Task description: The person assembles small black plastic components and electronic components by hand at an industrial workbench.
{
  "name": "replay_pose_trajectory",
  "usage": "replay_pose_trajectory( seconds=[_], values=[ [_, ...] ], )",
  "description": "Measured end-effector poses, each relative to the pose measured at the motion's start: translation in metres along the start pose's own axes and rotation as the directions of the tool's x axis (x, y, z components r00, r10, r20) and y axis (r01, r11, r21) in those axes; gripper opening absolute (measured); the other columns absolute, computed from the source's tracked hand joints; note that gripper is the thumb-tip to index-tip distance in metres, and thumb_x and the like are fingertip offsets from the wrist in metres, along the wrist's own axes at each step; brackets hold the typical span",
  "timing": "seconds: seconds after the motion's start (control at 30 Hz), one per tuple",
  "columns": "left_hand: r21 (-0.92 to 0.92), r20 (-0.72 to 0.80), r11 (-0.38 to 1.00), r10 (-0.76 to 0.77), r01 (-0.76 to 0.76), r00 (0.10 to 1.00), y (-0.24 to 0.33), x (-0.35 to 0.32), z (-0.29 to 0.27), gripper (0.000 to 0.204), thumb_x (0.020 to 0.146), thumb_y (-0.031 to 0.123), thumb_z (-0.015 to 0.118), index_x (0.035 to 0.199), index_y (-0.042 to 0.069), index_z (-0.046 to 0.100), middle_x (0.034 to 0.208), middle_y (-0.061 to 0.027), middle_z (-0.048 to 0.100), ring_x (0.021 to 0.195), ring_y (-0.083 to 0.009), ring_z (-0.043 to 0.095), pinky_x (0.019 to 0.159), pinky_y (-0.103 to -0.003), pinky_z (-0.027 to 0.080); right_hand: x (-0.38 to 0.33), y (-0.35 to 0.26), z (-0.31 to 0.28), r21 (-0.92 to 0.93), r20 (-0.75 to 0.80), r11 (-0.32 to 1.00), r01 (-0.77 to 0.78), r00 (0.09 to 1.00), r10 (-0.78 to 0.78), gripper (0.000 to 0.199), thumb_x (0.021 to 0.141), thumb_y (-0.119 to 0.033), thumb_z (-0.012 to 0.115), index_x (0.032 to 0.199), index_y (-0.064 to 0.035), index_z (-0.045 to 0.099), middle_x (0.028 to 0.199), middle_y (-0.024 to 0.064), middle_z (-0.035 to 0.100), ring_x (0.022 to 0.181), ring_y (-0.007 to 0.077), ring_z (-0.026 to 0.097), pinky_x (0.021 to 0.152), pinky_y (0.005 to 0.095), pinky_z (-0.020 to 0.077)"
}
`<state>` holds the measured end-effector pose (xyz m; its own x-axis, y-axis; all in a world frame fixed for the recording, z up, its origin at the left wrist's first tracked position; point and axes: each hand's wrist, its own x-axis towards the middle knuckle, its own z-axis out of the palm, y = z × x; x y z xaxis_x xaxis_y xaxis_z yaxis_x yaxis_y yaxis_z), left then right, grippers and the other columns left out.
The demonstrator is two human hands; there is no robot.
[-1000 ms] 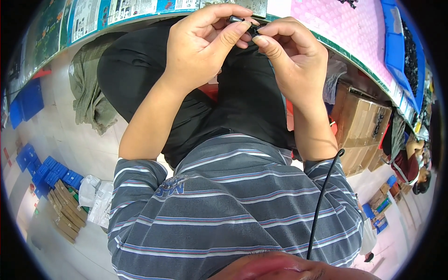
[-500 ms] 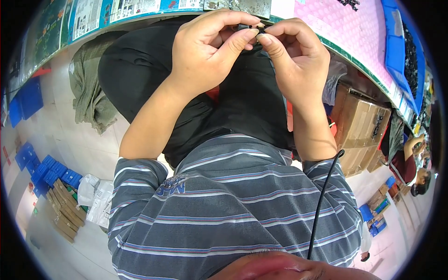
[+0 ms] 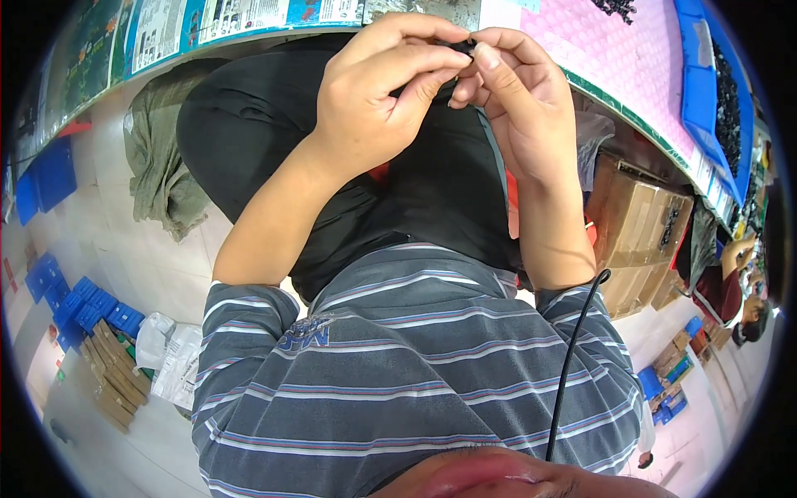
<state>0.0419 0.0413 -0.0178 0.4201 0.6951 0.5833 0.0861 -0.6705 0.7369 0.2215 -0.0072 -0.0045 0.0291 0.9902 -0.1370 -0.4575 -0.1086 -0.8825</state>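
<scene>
My left hand point(image 3: 378, 91) and my right hand point(image 3: 527, 104) meet over my lap at the table's near edge. Between their fingertips is a small black part point(image 3: 468, 48), mostly covered by the fingers, so its exact kind cannot be made out. The left thumb and fingers pinch it from one side. From the other side, the right thumb and index finger close on it, while the remaining right fingers curl below. Just beyond the hands lies a grey metal plate point(image 3: 444, 10) on the table.
A pink bubble-textured mat point(image 3: 589, 62) covers the table at right, with a cluster of black pieces point(image 3: 616, 8) on it. Farther right stands a blue bin point(image 3: 696, 100) of small black parts. Below the table are cardboard boxes point(image 3: 635, 228). A co-worker point(image 3: 721, 286) sits at far right.
Both hands have shifted slightly and turned around the black part. The left fingers now cover more of it, and the right thumb has moved up and points more upright.
</scene>
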Motion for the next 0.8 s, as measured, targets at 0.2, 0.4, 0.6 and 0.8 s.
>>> replay_pose_trajectory(
  seconds=[0.2,0.4,0.6,0.8],
  values=[
    [-0.092,-0.028,0.995,0.041,-0.043,0.999,-0.009,0.0,0.004,0.018,0.085,-0.007,0.077,0.103,-0.002,0.076,0.117,-0.0167,0.07,0.104,-0.0232,0.07,0.088,-0.032,0.057,0.009,0.0,-0.005,-0.096,0.041,0.995,-0.014,0.999,0.018,0.018,0.101,-0.012,0.068,0.111,0.0025,0.065,0.09,0.0077,0.069,0.077,0.0131,0.069,0.072,0.0276,0.0583],
    [-0.085,-0.182,0.991,-0.116,0.101,0.976,-0.01,0.001,0.008,0.019,0.082,-0.003,0.081,0.101,0.001,0.079,0.101,-0.0115,0.076,0.085,-0.022,0.075,0.077,-0.028,0.061,0.014,0.003,-0.007,-0.114,0.006,0.992,0.055,0.998,-0.055,0.018,0.1,-0.011,0.068,0.111,0.0031,0.065,0.089,0.0075,0.069,0.077,0.013,0.069,0.072,0.0276,0.0584],
    [-0.278,-0.2,0.936,-0.276,0.215,0.94,-0.013,0.004,0.016,0.019,0.086,0.0,0.08,0.105,0.0,0.078,0.097,-0.0111,0.077,0.083,-0.0165,0.076,0.073,-0.026,0.06,0.019,0.003,-0.007,-0.101,-0.013,0.994,0.05,0.999,-0.052,0.017,0.1,-0.01,0.068,0.11,0.0029,0.064,0.089,0.0081,0.069,0.077,0.0143,0.07,0.072,0.0292,0.0592],
    [-0.25,-0.101,0.919,-0.338,0.305,0.936,-0.018,0.023,0.008,0.019,0.09,0.004,0.078,0.109,0.001,0.076,0.094,-0.0096,0.077,0.084,-0.0141,0.076,0.074,-0.025,0.06,0.031,-0.003,-0.015,-0.091,-0.027,0.994,0.063,0.998,-0.065,0.018,0.101,-0.015,0.068,0.108,0.0009,0.064,0.091,0.0074,0.07,0.078,0.0143,0.07,0.072,0.0277,0.0582]
  ],
)
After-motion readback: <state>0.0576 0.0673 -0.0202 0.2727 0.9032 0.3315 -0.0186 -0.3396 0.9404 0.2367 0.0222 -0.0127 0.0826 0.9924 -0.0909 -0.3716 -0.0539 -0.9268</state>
